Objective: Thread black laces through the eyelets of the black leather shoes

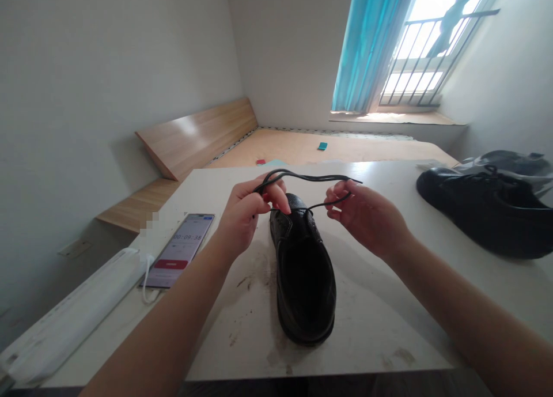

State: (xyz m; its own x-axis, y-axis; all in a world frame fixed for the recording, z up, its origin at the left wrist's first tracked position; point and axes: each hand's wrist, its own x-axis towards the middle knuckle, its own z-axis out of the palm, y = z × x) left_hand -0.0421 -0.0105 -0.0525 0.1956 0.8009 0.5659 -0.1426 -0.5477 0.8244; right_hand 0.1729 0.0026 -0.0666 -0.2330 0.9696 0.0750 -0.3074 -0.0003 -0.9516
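A black shoe (306,270) stands upright on the white table, its toe pointing away from me and its opening toward me. A thin black shoelace (311,177) runs through its front eyelets and arches above the toe between my hands. My left hand (248,212) is closed round the lace at the shoe's left side, with the index finger close to the eyelets. On the right, my right hand (360,215) pinches the lace between thumb and fingers, a little apart from the shoe. One lace end sticks out past its fingertips.
A second black shoe (484,212) lies at the right beside a clear plastic bag (518,163). To the left are a phone (179,250) showing a timer, a white cable (149,276) and a long white packet (73,316). A bed (367,148) stands behind the table.
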